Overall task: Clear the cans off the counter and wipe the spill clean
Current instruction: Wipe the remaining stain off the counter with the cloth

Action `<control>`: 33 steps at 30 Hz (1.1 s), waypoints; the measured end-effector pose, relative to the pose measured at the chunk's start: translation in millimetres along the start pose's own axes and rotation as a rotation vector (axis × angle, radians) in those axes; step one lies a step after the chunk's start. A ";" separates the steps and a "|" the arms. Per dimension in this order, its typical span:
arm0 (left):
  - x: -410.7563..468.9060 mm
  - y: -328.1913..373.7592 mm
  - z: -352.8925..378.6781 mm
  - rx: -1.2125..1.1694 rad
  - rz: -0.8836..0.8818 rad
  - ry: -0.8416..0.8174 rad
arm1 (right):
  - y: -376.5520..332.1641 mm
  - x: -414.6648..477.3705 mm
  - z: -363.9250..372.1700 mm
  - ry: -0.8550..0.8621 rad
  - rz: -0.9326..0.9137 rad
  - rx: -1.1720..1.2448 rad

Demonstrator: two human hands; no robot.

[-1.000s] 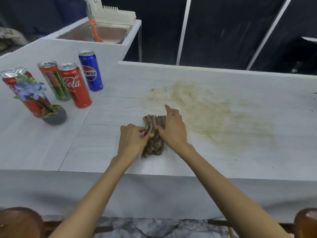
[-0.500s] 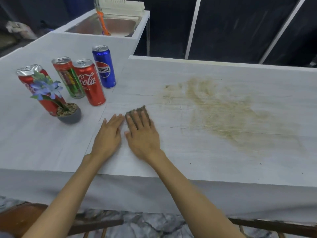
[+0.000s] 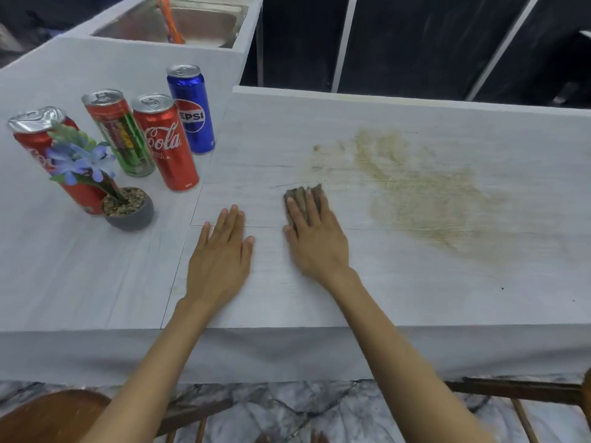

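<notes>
While yellow-brown smeared spill lies just beside it, right hand presses folded brown rag flat, fingers straight, likely poised to wipe; left hand flat on pale grey counter, empty, probably bracing (four aluminium drink cans uncleared, far left).

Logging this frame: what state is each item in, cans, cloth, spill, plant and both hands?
Pepsi can: upright on the counter.
Coca-Cola can: upright, beside the Pepsi can.
red-and-green can: upright.
dented red can: standing, top crushed, behind the flower pot.
flower pot: upright.
cloth: flat under the fingers of the right hand, left of the spill.
spill: brownish smear, not wiped.
left hand: flat on the counter, holding nothing.
right hand: flat, pressing the cloth.
</notes>
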State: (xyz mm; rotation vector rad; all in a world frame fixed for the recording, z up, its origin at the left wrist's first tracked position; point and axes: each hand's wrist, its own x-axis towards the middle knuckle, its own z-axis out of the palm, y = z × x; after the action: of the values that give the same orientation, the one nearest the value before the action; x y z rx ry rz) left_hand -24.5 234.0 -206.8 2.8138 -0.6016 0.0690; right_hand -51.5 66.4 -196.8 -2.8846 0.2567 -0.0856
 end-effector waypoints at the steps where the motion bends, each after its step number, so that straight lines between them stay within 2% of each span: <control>1: 0.4 0.8 -1.9 -0.011 -0.010 -0.010 | -13.5 -12.3 5.7 0.025 -0.064 0.018; 4: -0.6 8.6 -8.8 -0.093 -0.035 -0.035 | -5.4 -63.6 6.3 0.064 -0.236 -0.005; 6: -1.5 22.1 -11.0 -0.185 0.016 -0.051 | 40.2 -81.5 -3.7 0.082 -0.227 -0.086; 10: -3.2 61.4 -1.0 -0.244 0.160 -0.136 | 130.5 -52.2 -27.9 0.104 0.097 -0.180; 13: 6.1 85.1 6.1 -0.214 0.145 -0.132 | 116.5 -10.3 -19.9 0.113 0.321 -0.118; 15: 13.2 100.8 8.3 -0.229 0.144 -0.147 | 84.6 -10.4 -12.3 0.143 0.283 -0.056; 18: 19.6 124.3 12.9 -0.210 0.192 -0.203 | 66.3 -67.8 -13.2 0.147 0.078 -0.004; 20: 19.1 140.5 17.8 -0.154 0.228 -0.222 | 98.0 -107.2 -23.3 0.183 0.072 -0.033; 22: 20.3 158.7 22.9 -0.123 0.258 -0.229 | 163.2 -120.9 -36.5 0.177 0.202 -0.093; 24: 24.1 177.9 27.5 -0.123 0.274 -0.238 | 231.1 -109.1 -51.5 0.147 0.361 -0.072; 26: 29.9 195.3 32.0 -0.128 0.265 -0.244 | 266.0 -77.2 -58.0 0.128 0.433 -0.055; 30: 42.3 216.3 39.2 -0.154 0.187 -0.216 | 220.6 -24.1 -47.2 0.163 0.373 -0.008; 33: 49.4 226.3 43.5 -0.169 0.127 -0.186 | 181.9 -64.9 -47.7 0.153 0.121 0.038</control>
State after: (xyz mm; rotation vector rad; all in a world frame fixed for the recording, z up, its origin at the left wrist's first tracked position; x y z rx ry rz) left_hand -72.1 3.9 -188.4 2.6337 -0.7888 -0.2118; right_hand -149.4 -106.8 -197.8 -2.8201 0.4522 -0.2864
